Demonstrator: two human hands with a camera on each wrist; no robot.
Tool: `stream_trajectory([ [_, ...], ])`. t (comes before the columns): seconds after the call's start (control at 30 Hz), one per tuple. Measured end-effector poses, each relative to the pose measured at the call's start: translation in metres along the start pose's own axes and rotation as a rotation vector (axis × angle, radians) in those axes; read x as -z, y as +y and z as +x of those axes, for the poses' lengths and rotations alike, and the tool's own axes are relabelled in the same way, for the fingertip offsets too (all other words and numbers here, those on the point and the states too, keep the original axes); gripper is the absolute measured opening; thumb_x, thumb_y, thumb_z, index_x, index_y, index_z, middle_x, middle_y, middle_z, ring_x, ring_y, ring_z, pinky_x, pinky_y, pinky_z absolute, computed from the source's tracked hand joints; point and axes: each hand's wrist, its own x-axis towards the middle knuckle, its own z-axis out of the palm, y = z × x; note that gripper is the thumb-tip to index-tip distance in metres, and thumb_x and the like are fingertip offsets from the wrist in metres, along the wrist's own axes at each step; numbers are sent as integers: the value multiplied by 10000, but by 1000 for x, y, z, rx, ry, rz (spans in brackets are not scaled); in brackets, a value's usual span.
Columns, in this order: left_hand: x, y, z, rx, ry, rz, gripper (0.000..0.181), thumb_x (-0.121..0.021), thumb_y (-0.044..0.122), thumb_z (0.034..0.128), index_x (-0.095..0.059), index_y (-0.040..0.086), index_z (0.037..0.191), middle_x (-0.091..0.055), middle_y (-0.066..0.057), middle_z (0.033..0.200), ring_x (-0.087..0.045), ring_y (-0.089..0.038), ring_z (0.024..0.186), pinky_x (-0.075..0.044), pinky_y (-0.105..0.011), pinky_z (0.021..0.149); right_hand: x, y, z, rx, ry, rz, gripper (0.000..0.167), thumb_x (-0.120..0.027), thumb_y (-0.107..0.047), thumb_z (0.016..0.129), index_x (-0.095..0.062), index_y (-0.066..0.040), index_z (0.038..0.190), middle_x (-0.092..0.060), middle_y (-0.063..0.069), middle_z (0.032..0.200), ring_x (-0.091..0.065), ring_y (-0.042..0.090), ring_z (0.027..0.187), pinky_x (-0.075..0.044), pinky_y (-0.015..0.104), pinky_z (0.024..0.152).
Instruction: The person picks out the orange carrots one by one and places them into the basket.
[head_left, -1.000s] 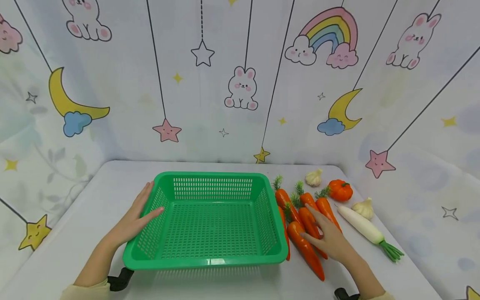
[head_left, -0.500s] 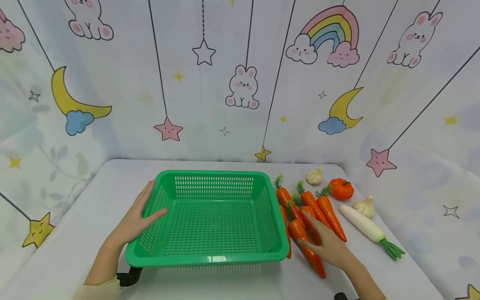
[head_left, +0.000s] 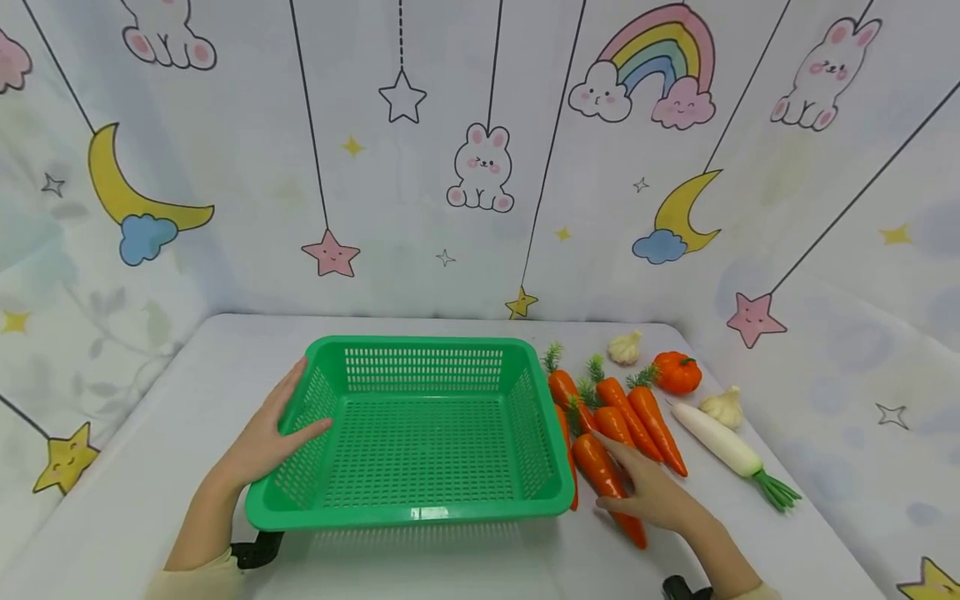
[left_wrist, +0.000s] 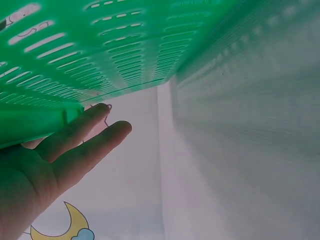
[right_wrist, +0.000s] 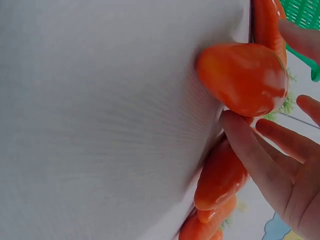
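Note:
The green basket [head_left: 420, 450] stands before the person, its slotted side [left_wrist: 125, 50] filling the top of the left wrist view. At its left rim lies the left hand [head_left: 258, 446], thumb over the edge and straight fingers along the outside; two extended fingers [left_wrist: 92, 150] show below the slots. The right hand [head_left: 652, 492] is spread around the nearest orange carrot [head_left: 597, 467], thumb on its near side and fingers beyond it. In the right wrist view this carrot [right_wrist: 245, 77] lies between the parted fingers of the right hand [right_wrist: 285, 180]; firm contact cannot be told.
Several other carrots [head_left: 658, 429] with green tops lie right of the basket. Further right are a white radish [head_left: 720, 442], an orange pumpkin-like vegetable [head_left: 677, 373] and two garlic bulbs [head_left: 624, 347]. A patterned cloth [head_left: 420, 183] hangs behind the white table [head_left: 247, 342].
The right hand has moved nearer the person, from the carrot behind to the nearest carrot, uncovering carrots to its right. The left hand stays at the basket rim.

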Motion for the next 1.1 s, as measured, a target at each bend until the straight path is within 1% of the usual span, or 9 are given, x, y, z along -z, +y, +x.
stream_trajectory([
  [0.13,0,0,-1,-3,2,-16,890,-646,259,855,-21,190,1485,-33,-112,1523,-37,-370,1364,-138,-697,951,1,0,1,22,-6,-17,811,-776,-254,727,-355,-129,1409,-461,126,1328,-519,247,1008,-484,408,799],
  [0.27,0,-1,1,-1,-2,-30,885,-642,263,860,-19,191,1486,-30,-101,1524,-39,-367,1363,-143,-693,953,2,0,3,8,-11,-16,816,-785,-200,714,-361,-132,1407,-455,113,1338,-516,255,1048,-479,406,824],
  [0.37,0,-2,2,4,-3,-32,885,-639,266,861,-18,192,1486,-29,-94,1525,-38,-363,1364,-142,-695,953,2,1,3,-5,-21,-4,817,-789,-184,705,-367,-133,1403,-434,121,1363,-460,311,1180,-424,476,908],
  [0.53,0,-3,1,8,1,-39,882,-638,258,862,-19,182,1486,-30,-98,1524,-36,-363,1364,-138,-697,952,4,1,4,-20,-44,11,809,-784,-170,708,-369,-127,1401,-449,134,1341,-475,318,1139,-449,482,874],
  [0.63,0,-2,0,17,1,-40,878,-634,269,865,-20,185,1487,-29,-96,1525,-39,-368,1363,-141,-699,949,6,2,4,-40,-50,24,802,-780,-162,709,-374,-139,1400,-494,104,1259,-513,251,977,-499,367,745],
  [0.77,0,-1,0,25,-2,-36,878,-634,277,864,-21,187,1487,-28,-99,1524,-39,-375,1362,-140,-705,944,9,4,3,-30,-64,61,800,-769,-144,720,-356,-140,1406,-504,77,1052,-453,145,676,-410,230,535],
  [0.87,0,-2,0,25,0,-33,879,-635,275,863,-23,185,1487,-29,-100,1524,-37,-373,1362,-136,-706,944,11,4,2,-10,-63,93,810,-763,-114,719,-341,-129,1411,-489,71,950,-439,109,586,-417,213,510],
  [0.97,0,-3,0,21,1,-29,876,-633,274,864,-22,183,1487,-29,-99,1525,-33,-365,1365,-131,-701,951,14,1,2,1,-34,120,822,-758,-62,699,-344,-117,1407,-489,82,979,-452,107,581,-435,219,515],
  [1.1,1,-1,-1,7,-1,-21,865,-629,266,868,-31,169,1486,-23,-119,1523,-21,-365,1367,-121,-697,956,16,-3,2,25,23,121,817,-751,-33,684,-356,-91,1397,-471,137,1176,-449,140,615,-430,222,516],
])
